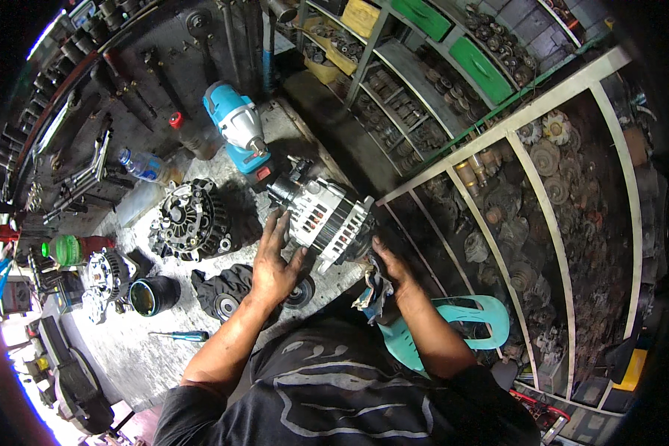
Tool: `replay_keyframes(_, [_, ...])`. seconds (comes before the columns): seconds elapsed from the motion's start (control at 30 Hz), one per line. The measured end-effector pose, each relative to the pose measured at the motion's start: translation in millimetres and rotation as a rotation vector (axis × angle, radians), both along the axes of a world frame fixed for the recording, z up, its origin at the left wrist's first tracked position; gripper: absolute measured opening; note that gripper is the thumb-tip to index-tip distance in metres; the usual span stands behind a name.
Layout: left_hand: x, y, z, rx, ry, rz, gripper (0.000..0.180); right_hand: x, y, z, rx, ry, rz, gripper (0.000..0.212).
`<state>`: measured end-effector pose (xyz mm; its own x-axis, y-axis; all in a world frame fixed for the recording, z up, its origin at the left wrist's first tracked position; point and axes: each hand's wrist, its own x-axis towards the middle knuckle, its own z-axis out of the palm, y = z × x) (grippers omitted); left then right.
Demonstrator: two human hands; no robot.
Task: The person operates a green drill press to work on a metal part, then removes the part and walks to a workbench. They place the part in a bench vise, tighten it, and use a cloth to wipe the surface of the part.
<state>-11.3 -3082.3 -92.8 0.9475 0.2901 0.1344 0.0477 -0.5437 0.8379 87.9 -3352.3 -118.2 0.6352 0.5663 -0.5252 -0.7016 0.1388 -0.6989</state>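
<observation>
A silver alternator [328,223] with black parts sits at the bench's right edge, between my two hands. My left hand [276,264] grips its left side, fingers stretched along the casing and thumb apart. At its right end, my right hand [394,269] holds a crumpled, stained rag [374,293] against or close to the dark end; the exact contact is hidden. A blue and silver cordless impact wrench [234,123] stands just behind the alternator. Another alternator part with a finned round face [189,219] lies to the left.
On the bench [119,364] lie a screwdriver [180,336], a dark cylindrical ring [154,295], a pulley [225,305] and bottles [145,165]. Tools line the back wall. A turquoise plastic chair [487,312] stands at my right, before a metal rack [524,160] full of parts.
</observation>
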Motion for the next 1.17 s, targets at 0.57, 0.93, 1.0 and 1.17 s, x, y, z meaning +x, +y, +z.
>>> replay_keyframes(0.57, [-51.3, -76.1, 5.0, 0.288, -0.423, 0.137, 0.061, -23.5, -34.9, -5.0, -0.181, -0.215, -0.24, 0.068])
replay_keyframes(0.93, [-11.8, -190.1, -12.2, -0.835, 0.34, 0.355, 0.032, -11.2, -102.2, 8.0, -0.267, -0.831, 0.261, 0.045])
replay_keyframes(1.0, [-8.3, -189.1, -23.3, -1.157, 0.376, 0.455, 0.022, -3.1, -111.4, 8.7, -0.07, -0.548, 0.211, 0.046])
replay_keyframes(1.17, [0.3, -179.8, -70.7, -1.188, 0.409, 0.463, 0.043, 18.2, -91.3, -11.6, -0.219, -0.87, 0.328, 0.065])
